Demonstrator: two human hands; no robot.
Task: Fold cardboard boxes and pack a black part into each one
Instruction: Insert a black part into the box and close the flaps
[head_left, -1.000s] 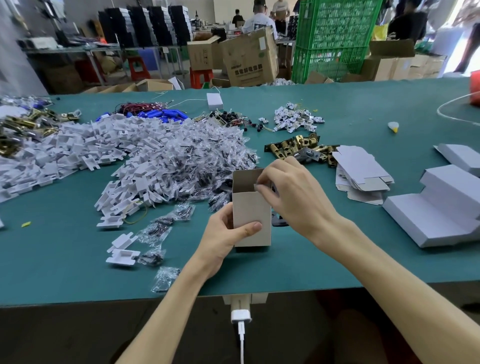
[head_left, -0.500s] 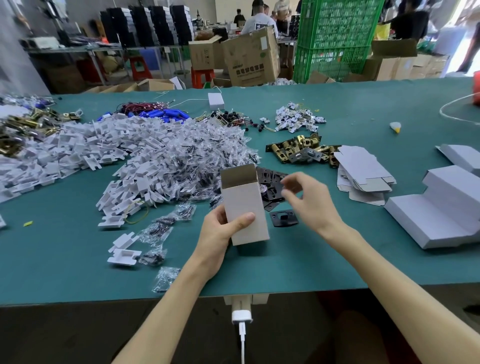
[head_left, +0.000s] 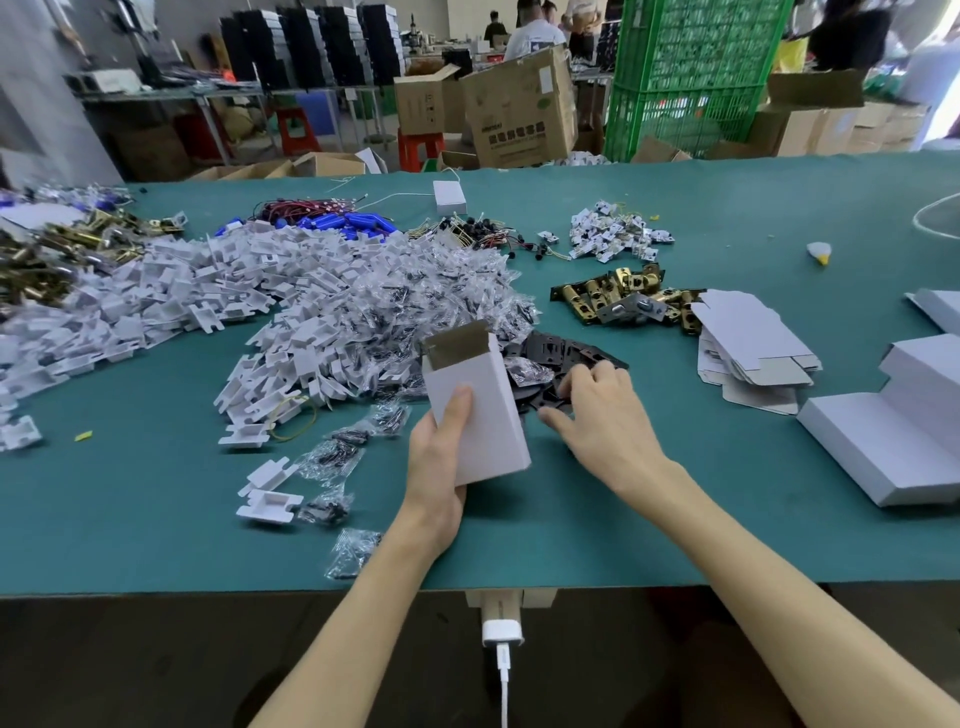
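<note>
One small white cardboard box (head_left: 475, 410), folded into shape, is sitting in the left grip (head_left: 441, 457): the thumb is pressing on its front face and the fingers are wrapping round behind. The box is tilting, its single top flap standing open and showing a brown inside. It is hanging just above the teal counter (head_left: 727, 519), close to the front edge.

Just to its right, the right grip (head_left: 597, 415) is lying on one heap of flat black parts (head_left: 571, 353) (too overlapped to count). Its fingers are bending down onto the pieces and its thumb is stretching out sideways. Whether it is pinching a piece I cannot tell.

Farther right, one loose stack of flat white box blanks (head_left: 748, 343) is lying near one cluster of brass latch pieces (head_left: 618, 299). To the left, one large mound of white plastic inserts and small clear bags (head_left: 337, 322) is spreading across the counter. At the front edge, one white plug (head_left: 501, 626) is hanging with one cable below it.
</note>
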